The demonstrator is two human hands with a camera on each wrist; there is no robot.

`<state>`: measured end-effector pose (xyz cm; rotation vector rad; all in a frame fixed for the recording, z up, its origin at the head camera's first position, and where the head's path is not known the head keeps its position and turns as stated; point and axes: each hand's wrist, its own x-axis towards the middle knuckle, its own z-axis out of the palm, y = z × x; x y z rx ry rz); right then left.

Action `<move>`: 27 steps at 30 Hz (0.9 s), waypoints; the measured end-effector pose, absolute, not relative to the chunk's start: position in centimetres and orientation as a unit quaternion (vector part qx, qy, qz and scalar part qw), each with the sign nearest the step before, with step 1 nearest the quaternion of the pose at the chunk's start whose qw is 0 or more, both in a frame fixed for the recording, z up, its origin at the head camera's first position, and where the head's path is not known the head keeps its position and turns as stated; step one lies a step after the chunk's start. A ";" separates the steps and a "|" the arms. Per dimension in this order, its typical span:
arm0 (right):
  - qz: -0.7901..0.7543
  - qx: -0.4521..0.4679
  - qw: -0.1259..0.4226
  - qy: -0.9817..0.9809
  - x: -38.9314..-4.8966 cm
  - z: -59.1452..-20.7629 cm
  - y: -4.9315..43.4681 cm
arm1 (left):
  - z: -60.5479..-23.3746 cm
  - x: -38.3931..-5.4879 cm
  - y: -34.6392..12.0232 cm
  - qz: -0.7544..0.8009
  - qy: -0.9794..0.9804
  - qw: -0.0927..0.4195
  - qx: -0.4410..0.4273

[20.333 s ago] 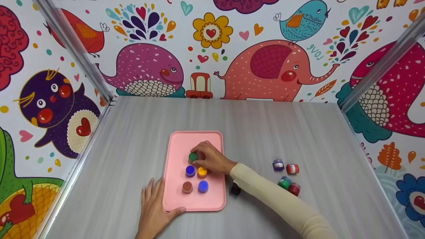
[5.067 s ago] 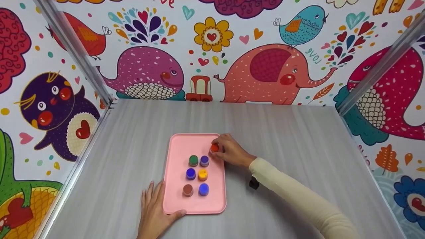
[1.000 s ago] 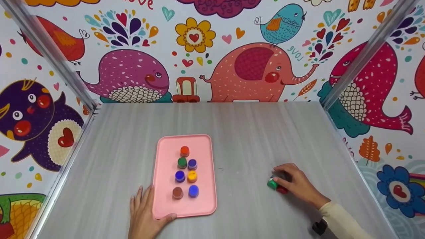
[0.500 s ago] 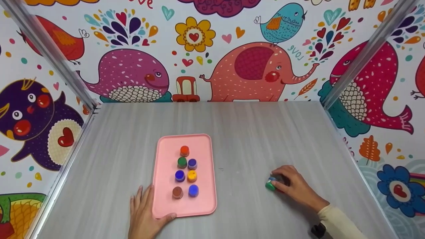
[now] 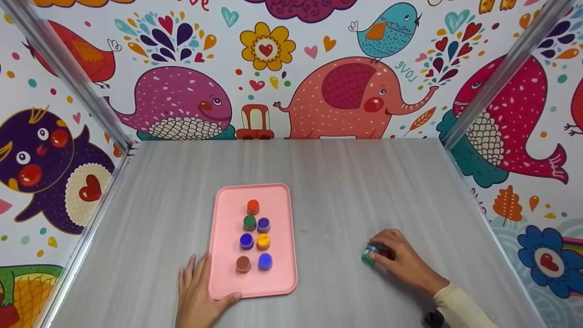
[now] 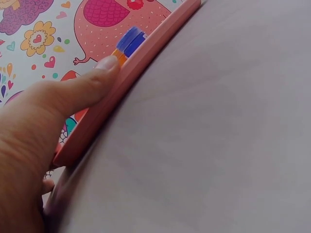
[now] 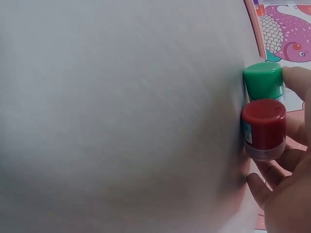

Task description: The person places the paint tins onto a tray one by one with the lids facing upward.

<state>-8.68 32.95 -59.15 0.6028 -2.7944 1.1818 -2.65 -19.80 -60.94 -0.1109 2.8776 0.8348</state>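
My left hand rests at the near left corner of the pink tray, fingers straight along its side and thumb on the rim. To the right on the table, my right hand pinches a small green paint jar between thumb and fingers. A dark red paint jar lies right beside it, close under the palm and mostly hidden by the hand in the head view. Both lids face the right wrist camera.
Several paint jars stand upright on the tray: orange-red, green, purple, dark blue, yellow, brown and lighter blue. Patterned walls border the grey table at the back and sides.
Over the longer span, the purple and orange-red jars came onto the tray from the right. In the last second, my right hand shifts slightly left with the green jar. My left hand stays put.
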 end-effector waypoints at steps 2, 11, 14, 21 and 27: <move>0.370 0.206 0.028 -0.905 -8.6 -59.1 32.7 | -61.0 -2.6 -19.8 0.279 0.957 0.069 -0.037; 0.337 0.254 0.060 -0.905 -8.2 -59.7 31.9 | -61.2 -2.4 -20.0 0.284 0.958 0.038 -0.025; 0.337 0.259 0.067 -0.903 -8.3 -59.9 31.8 | -61.2 -2.4 -19.9 0.280 0.958 0.044 -0.026; 0.368 0.244 0.051 -0.896 -8.6 -59.9 31.7 | -61.0 -2.4 -19.8 0.280 0.958 0.051 -0.035; 0.361 0.241 0.061 -0.899 -9.3 -59.8 31.4 | -61.1 -2.4 -19.8 0.286 0.957 0.046 -0.034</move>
